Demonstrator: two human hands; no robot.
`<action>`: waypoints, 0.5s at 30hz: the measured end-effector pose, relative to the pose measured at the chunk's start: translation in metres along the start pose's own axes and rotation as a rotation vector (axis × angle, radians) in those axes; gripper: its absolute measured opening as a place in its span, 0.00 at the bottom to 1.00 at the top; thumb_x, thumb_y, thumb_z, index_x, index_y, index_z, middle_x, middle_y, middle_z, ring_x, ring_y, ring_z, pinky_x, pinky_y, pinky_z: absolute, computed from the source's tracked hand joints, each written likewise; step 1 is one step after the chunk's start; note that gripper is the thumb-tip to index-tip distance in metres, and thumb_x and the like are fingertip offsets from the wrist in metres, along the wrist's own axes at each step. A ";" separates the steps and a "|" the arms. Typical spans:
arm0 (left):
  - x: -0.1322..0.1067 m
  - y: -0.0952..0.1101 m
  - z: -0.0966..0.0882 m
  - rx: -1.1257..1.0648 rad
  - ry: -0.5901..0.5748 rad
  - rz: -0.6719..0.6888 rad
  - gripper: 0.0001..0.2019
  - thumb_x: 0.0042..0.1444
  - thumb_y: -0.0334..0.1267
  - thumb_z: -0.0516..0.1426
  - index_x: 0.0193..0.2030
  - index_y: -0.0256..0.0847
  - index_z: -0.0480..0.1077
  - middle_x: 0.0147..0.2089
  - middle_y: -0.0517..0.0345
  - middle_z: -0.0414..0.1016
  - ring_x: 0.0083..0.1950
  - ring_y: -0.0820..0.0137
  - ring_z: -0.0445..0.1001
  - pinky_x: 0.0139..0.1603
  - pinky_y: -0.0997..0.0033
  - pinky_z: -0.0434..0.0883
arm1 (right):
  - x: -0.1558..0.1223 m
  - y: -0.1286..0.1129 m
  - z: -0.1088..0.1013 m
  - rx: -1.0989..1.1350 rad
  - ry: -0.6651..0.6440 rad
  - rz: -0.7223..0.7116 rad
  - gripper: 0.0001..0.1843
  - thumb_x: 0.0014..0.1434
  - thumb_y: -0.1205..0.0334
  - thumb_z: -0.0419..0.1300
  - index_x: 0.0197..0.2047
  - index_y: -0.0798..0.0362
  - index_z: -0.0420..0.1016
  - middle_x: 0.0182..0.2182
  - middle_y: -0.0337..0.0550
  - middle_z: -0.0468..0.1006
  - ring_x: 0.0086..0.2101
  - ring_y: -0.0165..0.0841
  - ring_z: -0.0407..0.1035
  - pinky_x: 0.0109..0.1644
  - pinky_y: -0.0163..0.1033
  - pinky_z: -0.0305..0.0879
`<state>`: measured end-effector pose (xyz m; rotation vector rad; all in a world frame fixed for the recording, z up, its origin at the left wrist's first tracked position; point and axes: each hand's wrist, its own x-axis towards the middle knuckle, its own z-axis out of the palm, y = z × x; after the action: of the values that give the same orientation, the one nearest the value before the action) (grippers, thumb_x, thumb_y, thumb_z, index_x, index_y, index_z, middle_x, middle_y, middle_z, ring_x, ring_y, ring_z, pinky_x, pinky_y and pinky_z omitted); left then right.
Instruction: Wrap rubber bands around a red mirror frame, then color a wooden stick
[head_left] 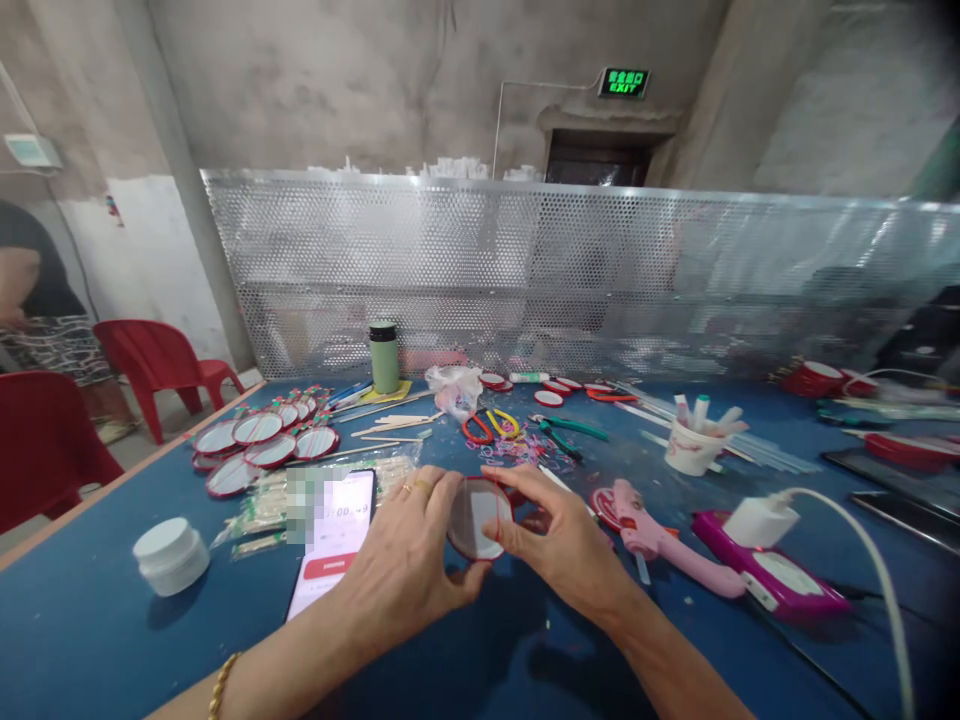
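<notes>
Between my two hands, just above the blue table, is a small round red-rimmed disc (474,515) with a pale, shiny face. A thin red line runs across its right part. My left hand (416,540) grips its left edge, fingers at the top and thumb below. With its thumb on the face and its fingers behind the rim, my right hand (559,535) pinches the right side. A phone (341,535) with a lit screen lies beside my left wrist. Close to my right hand rests a pink glue gun (664,545).
Similar red-rimmed discs (259,428) are piled at the left, near a white jar (171,556). Pliers (574,435), a green bottle (385,358) and a cup of markers (694,445) stand or lie farther back. A magenta power strip (795,580) and perforated metal screen (450,260) bound the space.
</notes>
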<state>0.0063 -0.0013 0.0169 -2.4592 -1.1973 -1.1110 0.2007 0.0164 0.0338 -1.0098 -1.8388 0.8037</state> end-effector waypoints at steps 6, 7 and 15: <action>-0.004 0.002 0.006 -0.084 0.021 0.077 0.31 0.49 0.35 0.61 0.60 0.36 0.56 0.52 0.42 0.67 0.53 0.56 0.69 0.52 0.53 0.72 | -0.001 -0.001 0.001 0.054 -0.104 0.020 0.25 0.54 0.51 0.69 0.53 0.50 0.76 0.45 0.44 0.77 0.43 0.38 0.72 0.43 0.37 0.71; -0.003 0.001 0.006 -0.083 0.022 0.083 0.31 0.50 0.35 0.61 0.60 0.36 0.56 0.52 0.42 0.68 0.53 0.55 0.69 0.53 0.52 0.72 | -0.001 -0.001 0.001 0.061 -0.108 0.024 0.24 0.54 0.51 0.69 0.52 0.51 0.77 0.44 0.44 0.77 0.43 0.38 0.73 0.43 0.38 0.71; -0.004 0.001 0.005 -0.093 -0.066 0.057 0.31 0.51 0.36 0.62 0.60 0.38 0.55 0.52 0.44 0.67 0.52 0.57 0.70 0.51 0.52 0.73 | 0.001 -0.004 0.005 0.104 -0.129 0.073 0.24 0.53 0.50 0.69 0.49 0.54 0.76 0.40 0.43 0.80 0.39 0.37 0.74 0.41 0.37 0.71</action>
<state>0.0080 -0.0027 0.0106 -2.6007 -1.1096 -1.1021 0.1951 0.0148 0.0353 -0.9835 -1.8562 1.0190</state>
